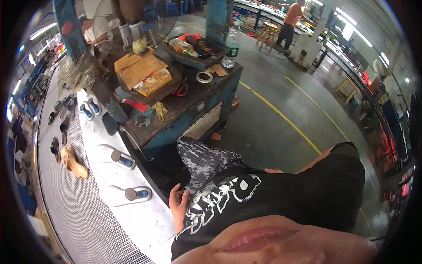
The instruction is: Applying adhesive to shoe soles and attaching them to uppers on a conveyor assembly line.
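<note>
My left hand (pixel 178 203) rests against my lap beside the white ledge (pixel 154 229), fingers loosely apart and holding nothing. Nearest to it on that ledge lies a white shoe-shaped form (pixel 115 196) with a blue insert and a round brown knob. A second white shoe-shaped form (pixel 105 154) of the same kind sits farther along. Two smaller blue-and-white pieces (pixel 89 108) stand at the far end, near a dark flat phone-like thing (pixel 109 123). Only a sliver of my right hand (pixel 273 171) shows past my black shirt; its fingers are hidden.
Left of the ledge runs a mesh conveyor (pixel 88 207) carrying a tan sandal (pixel 73 162) and several dark ones. Ahead stands a worn bench (pixel 176 119) with cardboard (pixel 136 70), red-handled scissors (pixel 182 89), a tape roll (pixel 204 77) and a bottle (pixel 231 46). Another person (pixel 292 20) stands far off.
</note>
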Motion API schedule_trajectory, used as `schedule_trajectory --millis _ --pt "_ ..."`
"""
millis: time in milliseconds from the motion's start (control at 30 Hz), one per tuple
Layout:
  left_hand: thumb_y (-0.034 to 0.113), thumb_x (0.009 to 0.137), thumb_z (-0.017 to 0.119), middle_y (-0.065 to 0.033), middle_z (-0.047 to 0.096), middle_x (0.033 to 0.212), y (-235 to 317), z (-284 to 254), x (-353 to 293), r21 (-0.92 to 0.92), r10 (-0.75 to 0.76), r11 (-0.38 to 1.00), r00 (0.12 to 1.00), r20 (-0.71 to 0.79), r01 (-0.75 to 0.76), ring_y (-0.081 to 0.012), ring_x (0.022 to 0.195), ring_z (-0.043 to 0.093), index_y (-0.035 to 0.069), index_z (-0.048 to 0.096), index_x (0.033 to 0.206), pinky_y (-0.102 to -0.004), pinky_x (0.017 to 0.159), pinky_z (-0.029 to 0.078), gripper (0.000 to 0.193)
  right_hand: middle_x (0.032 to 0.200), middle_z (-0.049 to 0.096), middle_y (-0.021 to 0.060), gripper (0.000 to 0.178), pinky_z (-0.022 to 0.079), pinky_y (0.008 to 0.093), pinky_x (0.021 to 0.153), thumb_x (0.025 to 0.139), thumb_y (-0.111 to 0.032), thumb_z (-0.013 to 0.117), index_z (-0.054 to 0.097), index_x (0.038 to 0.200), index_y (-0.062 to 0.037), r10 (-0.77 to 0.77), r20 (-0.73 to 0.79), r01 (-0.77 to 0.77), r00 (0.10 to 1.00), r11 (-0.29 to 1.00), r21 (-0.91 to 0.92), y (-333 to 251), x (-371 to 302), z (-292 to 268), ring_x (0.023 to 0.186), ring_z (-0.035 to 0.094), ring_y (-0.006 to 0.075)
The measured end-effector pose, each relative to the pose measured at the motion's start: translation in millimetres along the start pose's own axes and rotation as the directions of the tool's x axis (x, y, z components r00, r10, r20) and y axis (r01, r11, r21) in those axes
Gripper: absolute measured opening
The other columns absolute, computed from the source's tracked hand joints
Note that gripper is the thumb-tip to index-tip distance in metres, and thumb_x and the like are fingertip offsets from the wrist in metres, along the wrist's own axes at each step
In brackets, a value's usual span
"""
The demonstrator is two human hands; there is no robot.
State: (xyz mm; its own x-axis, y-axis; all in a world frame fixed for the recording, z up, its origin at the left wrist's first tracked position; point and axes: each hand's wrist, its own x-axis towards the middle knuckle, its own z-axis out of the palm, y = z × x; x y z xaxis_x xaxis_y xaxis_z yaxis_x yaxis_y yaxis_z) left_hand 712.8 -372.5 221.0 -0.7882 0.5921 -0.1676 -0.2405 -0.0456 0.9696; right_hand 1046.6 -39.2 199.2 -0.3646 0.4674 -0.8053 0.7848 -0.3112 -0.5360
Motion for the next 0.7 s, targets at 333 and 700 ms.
schedule_trajectory --millis 333,700 --pt "-0.003 0.093 0.054 -0.0101 0.065 0.097 4 -11 1 -0.072 0.019 0.997 1.0 -0.005 -0.019 -0.0113 0.084 0.06 -0.001 0.047 0.133 -0.0223 0.078 0.047 0.04 0.147 0.044 0.0123 0.054 0.031 0.0354 0.112 0.099 -0.035 0.051 0.044 0.143 -0.0054 0.022 0.0 -0.022 1.0 0.999 -0.027 -25 25 1 0.136 0.04 0.0258" --pt "-0.003 0.092 0.053 -0.0088 0.064 0.099 34 -12 1 0.128 -0.019 0.991 0.996 -0.087 0.031 -0.0112 0.088 0.058 -0.001 0.046 0.134 -0.0228 0.08 0.045 0.042 0.145 0.047 0.0116 0.051 0.033 0.0389 0.111 0.096 -0.037 0.054 0.054 0.137 -0.0073 0.081 0.057 -0.077 0.995 0.994 -0.076 -75 -33 10 0.132 0.044 0.025"
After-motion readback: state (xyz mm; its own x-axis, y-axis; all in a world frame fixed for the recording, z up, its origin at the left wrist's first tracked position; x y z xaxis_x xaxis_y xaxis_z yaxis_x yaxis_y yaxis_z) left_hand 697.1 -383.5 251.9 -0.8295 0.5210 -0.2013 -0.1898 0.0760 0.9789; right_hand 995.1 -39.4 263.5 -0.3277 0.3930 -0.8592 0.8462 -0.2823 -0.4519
